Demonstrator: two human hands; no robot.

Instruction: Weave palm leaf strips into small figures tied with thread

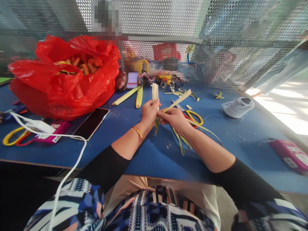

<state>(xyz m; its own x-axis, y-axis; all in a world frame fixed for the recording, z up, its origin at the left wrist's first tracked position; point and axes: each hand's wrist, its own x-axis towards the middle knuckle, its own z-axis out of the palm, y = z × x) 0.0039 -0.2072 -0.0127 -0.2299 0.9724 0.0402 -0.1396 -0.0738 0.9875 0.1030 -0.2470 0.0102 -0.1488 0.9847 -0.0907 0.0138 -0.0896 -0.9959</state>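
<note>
Over the middle of the blue table, my left hand (150, 112) is closed round an upright pale folded leaf strip (155, 90), whose greener lower end hangs below the fist. Close against it, my right hand (175, 119) pinches a thin leaf strip (181, 98) that slants up to the right. Several narrow green strips (179, 141) trail beneath the right hand. Partly behind that hand lie scissors (196, 117) with yellow and red handles. Two rolled pale-green leaf pieces (139, 97) rest beyond my left hand. Where the two strips meet, my fingers hide the detail.
A big red plastic bag (96, 86) of orange and yellow pieces stands left. Nearby are a phone (91, 124), a white cable (83, 141) and a pink box (56, 131). A white thread spool (238, 106) and another pink box (290, 155) lie right. A perforated metal screen (154, 19) borders the back.
</note>
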